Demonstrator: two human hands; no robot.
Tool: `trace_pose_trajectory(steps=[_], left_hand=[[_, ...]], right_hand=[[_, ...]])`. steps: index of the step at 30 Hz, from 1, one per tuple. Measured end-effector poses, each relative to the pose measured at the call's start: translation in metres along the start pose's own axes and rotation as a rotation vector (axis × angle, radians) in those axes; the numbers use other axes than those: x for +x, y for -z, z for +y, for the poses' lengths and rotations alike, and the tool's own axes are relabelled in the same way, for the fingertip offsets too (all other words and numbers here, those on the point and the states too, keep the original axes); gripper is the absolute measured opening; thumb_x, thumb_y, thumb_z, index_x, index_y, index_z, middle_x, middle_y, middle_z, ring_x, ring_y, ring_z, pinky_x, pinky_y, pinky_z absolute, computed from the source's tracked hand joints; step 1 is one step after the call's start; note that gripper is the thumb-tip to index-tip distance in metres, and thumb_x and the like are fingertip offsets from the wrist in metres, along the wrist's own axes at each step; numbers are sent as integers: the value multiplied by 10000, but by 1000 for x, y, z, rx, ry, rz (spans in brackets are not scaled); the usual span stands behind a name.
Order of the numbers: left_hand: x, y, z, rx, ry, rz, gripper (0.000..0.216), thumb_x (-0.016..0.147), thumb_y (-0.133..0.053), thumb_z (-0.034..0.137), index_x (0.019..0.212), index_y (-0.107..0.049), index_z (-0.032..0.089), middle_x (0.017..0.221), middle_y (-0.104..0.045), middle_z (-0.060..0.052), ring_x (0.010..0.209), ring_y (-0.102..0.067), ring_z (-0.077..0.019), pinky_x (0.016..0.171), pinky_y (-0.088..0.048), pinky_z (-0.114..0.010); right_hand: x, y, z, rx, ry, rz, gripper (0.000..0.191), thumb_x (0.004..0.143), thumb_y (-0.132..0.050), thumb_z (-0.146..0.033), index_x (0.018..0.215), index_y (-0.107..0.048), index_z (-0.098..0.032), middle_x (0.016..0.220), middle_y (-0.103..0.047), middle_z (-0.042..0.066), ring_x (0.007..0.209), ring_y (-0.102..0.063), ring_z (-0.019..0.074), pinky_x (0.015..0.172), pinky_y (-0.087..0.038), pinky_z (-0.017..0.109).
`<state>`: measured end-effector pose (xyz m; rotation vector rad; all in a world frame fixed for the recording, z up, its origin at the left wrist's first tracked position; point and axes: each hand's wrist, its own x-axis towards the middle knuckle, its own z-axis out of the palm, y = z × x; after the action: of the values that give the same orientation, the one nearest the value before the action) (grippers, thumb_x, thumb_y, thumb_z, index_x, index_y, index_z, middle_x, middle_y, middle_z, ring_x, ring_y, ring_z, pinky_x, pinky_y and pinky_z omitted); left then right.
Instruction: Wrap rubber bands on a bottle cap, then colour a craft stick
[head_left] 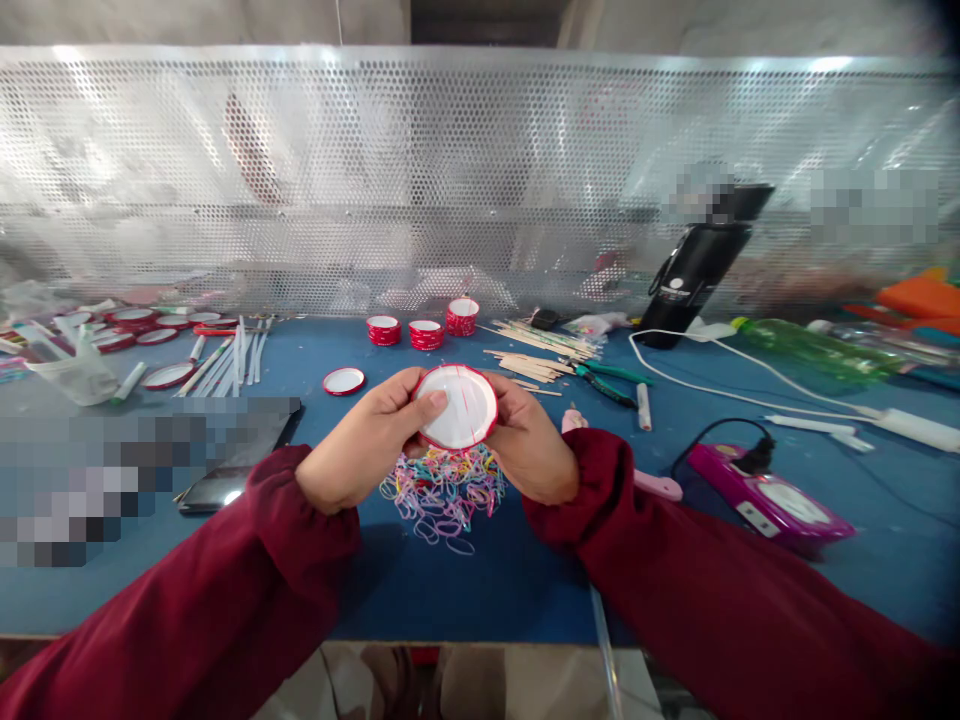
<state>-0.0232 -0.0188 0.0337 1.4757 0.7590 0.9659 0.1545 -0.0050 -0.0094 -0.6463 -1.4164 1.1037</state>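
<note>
Between both hands a round white jar lid with a red rim [457, 410] is held up, its white inside turned to me. Thin reddish lines run across that inside. My left hand [382, 435] grips the lid's left edge, thumb pressed on the white face. Around the right edge curl the fingers of my right hand [534, 440]. Beneath them lies a heap of small coloured rubber bands [442, 500], partly hidden by the hands and lid. A single similar lid [344, 381] rests flat to the left, beyond my left hand.
Small stacks of red-rimmed lids [427, 335] stand farther back. Wooden sticks [529, 365] and green-handled pliers [604, 385] lie right of them. A purple power strip [772, 500], a black bottle [697, 280] and a white cable are at right. A plastic cup [75, 375] stands left; perforated metal [337, 180] borders the back.
</note>
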Motion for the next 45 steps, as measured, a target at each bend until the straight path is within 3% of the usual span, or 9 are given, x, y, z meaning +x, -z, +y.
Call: trace_pose_trajectory(steps=[7, 20, 24, 28, 33, 36, 40, 42, 45], left_hand=[[0, 3, 4, 60, -18, -72, 216, 897, -654, 354, 970, -561, 173, 858, -567, 2, 687, -514, -99, 611, -444, -236], [7, 6, -2, 196, -193, 195, 436, 842, -678, 186, 1234, -491, 163, 973, -676, -37, 750, -596, -124, 621, -476, -243], [10, 7, -3, 278, -262, 168, 408, 844, -638, 132, 1247, -570, 148, 1149, -695, -86, 970, -632, -176, 849, -502, -316], [12, 5, -3, 355, -226, 163, 418, 867, -622, 160, 1284, -611, 144, 1125, -707, -91, 1005, -632, -206, 865, -508, -342], [8, 6, -6, 524, -222, 72, 553, 970, -537, 379, 1472, -494, 150, 1322, -650, -159, 1106, -636, -264, 891, -527, -400], [5, 7, -10, 719, -296, 27, 829, 861, -689, 513, 1553, -381, 173, 1497, -525, -193, 1297, -551, -342, 1056, -462, -497], [2, 6, -13, 863, -356, 70, 926, 812, -741, 497, 1571, -328, 166, 1588, -421, -206, 1448, -420, -364, 1179, -344, -549], [3, 5, -12, 876, -376, 88, 880, 822, -730, 453, 1556, -346, 154, 1580, -435, -204, 1448, -428, -358, 1180, -351, -543], [3, 4, -11, 913, -398, 92, 825, 825, -712, 395, 1532, -372, 142, 1559, -463, -205, 1434, -451, -350, 1172, -370, -529]], right_hand=[[-1, -2, -2, -12, -33, 67, 480, 626, -911, -462, 992, -683, -250, 995, -770, 31, 909, -711, 227, 822, -606, 410], [3, 6, -10, 221, -290, 127, 263, 737, -833, -325, 873, -639, -212, 869, -693, 11, 752, -671, 158, 666, -620, 334], [1, 6, -14, 74, -183, 145, 299, 861, -707, -503, 881, -690, -206, 741, -639, -9, 587, -582, 102, 463, -493, 216], [-3, 6, -15, -177, -56, 69, 355, 935, -608, -527, 1143, -690, -252, 624, -589, -50, 440, -496, 84, 388, -406, 217], [-4, 10, -20, -335, 9, 106, 384, 975, -552, -508, 1247, -678, -268, 575, -585, -46, 429, -509, 107, 402, -409, 246], [-3, 11, -24, -371, 53, 162, 372, 983, -539, -506, 1233, -692, -277, 581, -606, -34, 419, -512, 125, 396, -415, 269], [-5, 7, -27, -609, 202, 190, 355, 1019, -487, -470, 1217, -712, -280, 875, -769, 34, 765, -723, 207, 683, -593, 368], [-7, 4, -28, -705, 270, 187, 351, 1038, -458, -434, 1229, -706, -277, 1155, -770, 45, 1086, -712, 238, 933, -577, 429], [-9, 2, -28, -764, 284, 176, 362, 1053, -422, -403, 1272, -681, -277, 1285, -734, 32, 1180, -687, 229, 1020, -551, 441]])
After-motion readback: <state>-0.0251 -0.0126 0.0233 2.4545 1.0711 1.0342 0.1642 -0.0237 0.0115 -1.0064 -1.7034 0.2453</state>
